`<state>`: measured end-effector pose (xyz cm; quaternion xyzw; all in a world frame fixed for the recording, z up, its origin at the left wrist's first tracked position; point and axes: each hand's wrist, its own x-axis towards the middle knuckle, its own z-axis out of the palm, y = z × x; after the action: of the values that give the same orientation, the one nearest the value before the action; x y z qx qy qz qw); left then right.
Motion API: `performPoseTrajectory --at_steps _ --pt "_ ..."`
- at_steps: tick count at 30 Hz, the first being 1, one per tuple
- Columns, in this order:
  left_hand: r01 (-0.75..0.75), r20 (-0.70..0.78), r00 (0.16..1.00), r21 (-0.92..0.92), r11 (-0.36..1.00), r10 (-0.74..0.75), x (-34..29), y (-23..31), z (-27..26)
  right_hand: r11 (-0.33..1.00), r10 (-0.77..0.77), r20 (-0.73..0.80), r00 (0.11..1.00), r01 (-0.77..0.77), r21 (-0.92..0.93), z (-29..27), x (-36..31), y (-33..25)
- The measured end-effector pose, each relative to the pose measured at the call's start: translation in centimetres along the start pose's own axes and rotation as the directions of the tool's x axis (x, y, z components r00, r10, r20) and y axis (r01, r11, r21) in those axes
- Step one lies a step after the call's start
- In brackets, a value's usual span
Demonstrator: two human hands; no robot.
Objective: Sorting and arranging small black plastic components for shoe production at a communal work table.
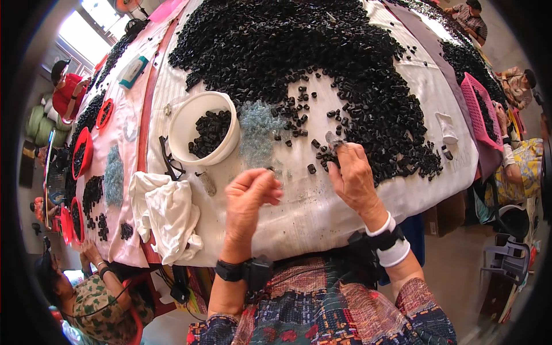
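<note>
My left hand [253, 196] hovers above the near part of the white cloth, its fingers drawn together and a little smeared. What they pinch, if anything, is too small to name. Farther right, my right hand [355, 179] is closed round a small black piece at the inner side of a large heap of short black cylindrical pieces [253, 46]. A greyish translucent thing [332, 138] shows at its fingertips. Loose black pieces lie around them. Beyond my left hand spreads a pile of pale blue translucent bits [256, 129]. A white tub [231, 138] with black pieces inside stands left of it.
A crumpled white cloth [167, 213] lies at the table's left front, near a black strap [168, 158]. A small clear packet [446, 127] rests at the right. Other people work at side tables with red trays [82, 150] and a pink basket [478, 112].
</note>
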<state>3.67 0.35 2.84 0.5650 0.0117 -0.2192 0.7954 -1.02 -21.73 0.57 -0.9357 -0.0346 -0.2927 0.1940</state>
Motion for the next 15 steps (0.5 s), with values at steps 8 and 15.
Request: performPoseTrajectory --at_steps 8,15 --pt "-0.273 -0.26 0.935 -0.096 0.957 0.241 3.7 4.4 -3.3 0.985 -0.141 0.08 0.987 0.132 0.113 1.1 -2.0 -0.5" --pt "-0.233 -0.333 0.929 -0.183 0.955 0.163 5.2 5.7 -4.0 0.977 -0.145 0.137 0.98 0.12 0.176 -0.4 -2.8 -0.6"
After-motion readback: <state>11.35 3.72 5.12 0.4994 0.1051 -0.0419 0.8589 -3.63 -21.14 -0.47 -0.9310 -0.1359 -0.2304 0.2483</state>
